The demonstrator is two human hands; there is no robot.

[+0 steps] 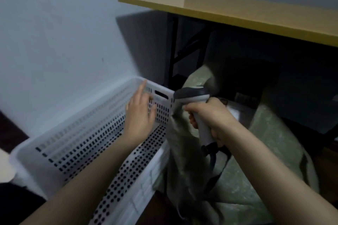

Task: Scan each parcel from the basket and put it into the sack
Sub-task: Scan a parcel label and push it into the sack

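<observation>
Wall: pale, plain, fills upper left of view.

Table: yellow top on dark legs, upper right. The space under it is in deep shadow.

Sack: greenish woven fabric, slumped on the floor under and in front of the table, mouth open upward. Its near edge lies against the right end of the basket. In the mouth is a pale flat parcel with a dark patch on its far side. It is dim and blurred, so no label can be read.

Basket: white perforated plastic, long, set along the wall, just left of the sack and touching it. There is a handle slot in the far end wall. The visible floor and side walls show bare perforated plastic. The near part of the inside is hidden by the left forearm.

Scanner: grey and white handheld gun type, over the near edge of the sack, head pointing left toward the basket's end wall. A dark cable hangs from the butt of the handle across the sack.

Right hand: fingers curled tightly round the scanner handle, forearm reaching in from lower right.

Left hand: over the far end of the basket, palm down, fingers straight and spread, index finger stretched toward the far rim, holding nothing. Contact with the basket cannot be told because of motion blur.
</observation>
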